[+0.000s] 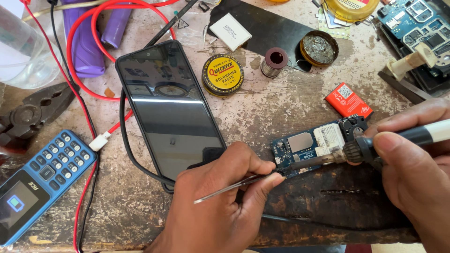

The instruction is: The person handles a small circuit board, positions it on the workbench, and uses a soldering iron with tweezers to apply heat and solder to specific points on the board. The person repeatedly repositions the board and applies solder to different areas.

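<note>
Small blue circuit board (311,147) flat on worn bench; soldering iron (356,152) tip and tweezers (234,186) touching its edge

A phone-repair workbench: a scarred wooden bench top (290,105) carries a soldering-paste tin (223,74) at twelve o'clock, a solder spool (274,61) beside it, bare circuit boards (415,21) at two o'clock, pliers (33,112) at nine o'clock.

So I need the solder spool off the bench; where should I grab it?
Pinch the solder spool by its round sides, coming from above: it stands on end, hole upward, with free space around it. Mind the loose wire trailing toward the flux tin.
</note>
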